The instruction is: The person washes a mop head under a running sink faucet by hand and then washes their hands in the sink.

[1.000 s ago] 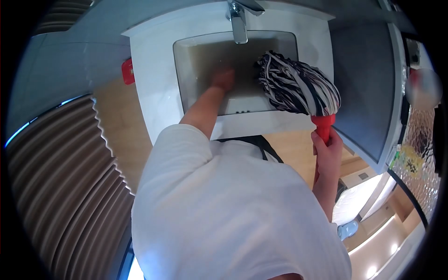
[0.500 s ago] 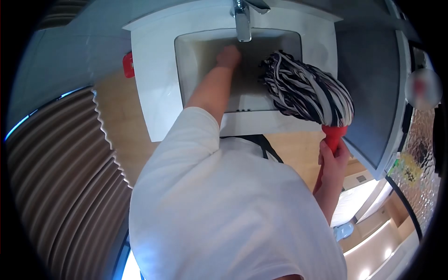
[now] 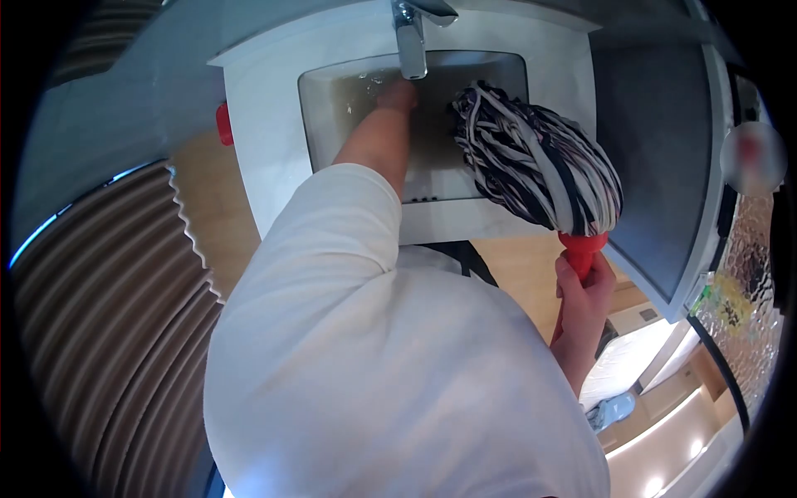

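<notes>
My right hand (image 3: pixel 588 286) is wrapped round the red handle of a mop (image 3: pixel 540 162), just below its red collar. The mop's black, white and grey strands rest over the right front rim of the sink (image 3: pixel 315 137), their far ends hanging into the basin. My left hand (image 3: pixel 398 95) reaches down into the murky water in the sink, just left of and below the faucet (image 3: pixel 411 54). Its fingers are hidden under the water, so what they touch cannot be seen.
A white countertop (image 3: pixel 261 124) surrounds the sink, with a red object (image 3: pixel 224 124) at its left edge. A grey panel (image 3: pixel 652 166) stands close on the right. Brown pleated curtain (image 3: pixel 124 315) hangs at left. Wooden flooring (image 3: pixel 519 270) shows below the counter.
My left hand has dipped lower into the water, and ripples and bubbles now show beside it. The mop and right hand have shifted slightly down and left in view.
</notes>
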Demonstrator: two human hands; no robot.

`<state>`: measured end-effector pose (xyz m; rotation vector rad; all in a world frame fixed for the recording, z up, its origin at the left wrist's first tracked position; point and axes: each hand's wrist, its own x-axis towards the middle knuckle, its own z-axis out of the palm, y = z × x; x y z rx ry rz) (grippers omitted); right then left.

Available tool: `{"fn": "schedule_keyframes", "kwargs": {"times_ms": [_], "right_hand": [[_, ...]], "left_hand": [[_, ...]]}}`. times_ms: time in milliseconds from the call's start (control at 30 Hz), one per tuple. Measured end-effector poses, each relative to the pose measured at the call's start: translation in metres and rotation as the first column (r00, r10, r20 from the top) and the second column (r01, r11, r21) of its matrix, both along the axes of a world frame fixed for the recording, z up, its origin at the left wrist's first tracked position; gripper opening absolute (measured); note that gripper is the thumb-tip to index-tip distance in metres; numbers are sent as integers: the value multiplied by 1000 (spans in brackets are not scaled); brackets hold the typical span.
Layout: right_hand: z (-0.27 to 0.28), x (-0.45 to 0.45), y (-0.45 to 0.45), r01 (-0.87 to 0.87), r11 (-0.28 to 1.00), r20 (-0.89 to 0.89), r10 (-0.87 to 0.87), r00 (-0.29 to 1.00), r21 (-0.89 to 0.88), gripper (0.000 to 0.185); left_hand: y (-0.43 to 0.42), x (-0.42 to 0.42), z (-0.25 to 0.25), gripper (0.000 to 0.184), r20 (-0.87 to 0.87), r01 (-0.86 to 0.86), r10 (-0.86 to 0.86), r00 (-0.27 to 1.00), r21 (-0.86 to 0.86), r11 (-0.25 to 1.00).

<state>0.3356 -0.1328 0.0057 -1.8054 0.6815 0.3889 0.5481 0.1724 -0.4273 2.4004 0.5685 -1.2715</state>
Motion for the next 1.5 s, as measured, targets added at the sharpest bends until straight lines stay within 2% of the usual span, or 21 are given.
{"fn": "schedule_keyframes", "kwargs": {"times_ms": [33, 133, 267, 333, 433, 533, 733, 767, 833, 933, 1000, 1067, 1133, 1233, 1267, 1333, 1367, 1433, 1467, 1500], "right_hand": [[-2, 0, -1, -11, 1000, 10, 11, 1000, -19, 29], [-6, -1, -4, -49, 998, 5, 50, 999, -49, 27], [-11, -3, -8, -112, 992, -5, 111, 994, -62, 24], [-10, -4, -7, -110, 992, -2, 110, 994, -53, 24], [-9, -6, -9, -108, 993, 0, 108, 994, -49, 23], [-10, -8, -9, -106, 993, -3, 106, 994, -52, 22], [-13, -12, -7, -86, 996, 7, 86, 996, -36, 21], [-13, -11, -6, -83, 996, 16, 83, 996, -38, 21], [-12, -12, -6, -70, 997, 9, 70, 998, -38, 21], [-10, -15, -5, -60, 997, 7, 61, 998, -45, 21], [-12, -17, -6, -60, 997, 20, 61, 998, -56, 21], [-16, -21, -5, -47, 998, 22, 48, 999, -49, 19], [-19, -20, -3, -65, 995, 24, 67, 997, -74, 18], [-25, -20, -1, -85, 993, 8, 86, 996, -78, 16], [-26, -19, -2, -85, 993, -4, 85, 996, -78, 15], [-27, -18, -5, -84, 994, 7, 84, 996, -69, 16], [-26, -18, -6, -88, 994, 20, 89, 996, -64, 16], [-19, -19, -7, -81, 996, 18, 81, 997, -41, 16], [-15, -18, -6, -69, 997, 21, 69, 997, -17, 16], [-11, -17, -6, -76, 997, 22, 77, 997, -18, 16]], "left_hand": [[-2, -1, 2, 34, 74, 43, -40, 996, -40, 998], [-3, -3, -1, 35, 87, 86, -87, 992, 18, 996], [-4, -8, 28, 36, 88, 14, -12, 996, -30, 999], [-9, -7, 32, 35, 106, 20, -24, 994, 38, 999], [-8, -5, 17, 35, 94, -20, 21, 995, -10, 1000], [-7, -7, 19, 35, 123, -27, 25, 992, 11, 1000], [3, -14, -14, 36, 210, 45, -50, 976, 31, 999], [2, -17, -4, 36, 207, 45, -51, 977, 33, 998], [-8, -14, 27, 37, 219, -59, 44, 975, 60, 996], [-1, -11, -14, 36, 265, 43, -59, 962, 68, 997], [-2, -8, -12, 37, 287, 4, -16, 958, 44, 999], [3, -10, -3, 39, 304, -39, 27, 952, 34, 999], [3, -14, 14, 37, 284, 71, -83, 955, 50, 996], [-1, -32, 64, 35, 324, 31, -39, 945, 28, 999], [-1, -38, 61, 35, 328, 34, -44, 944, 35, 999], [-5, -60, 49, 38, 480, 79, -16, 877, -111, 991], [-9, -69, 48, 38, 480, 78, -16, 877, -111, 991], [-20, -95, 52, 54, 586, -152, 429, 687, -461, 874], [-30, -103, 65, 54, 588, -156, 433, 683, -462, 873], [-43, -109, 89, 61, 247, -416, 754, 609, -709, 569]]}}
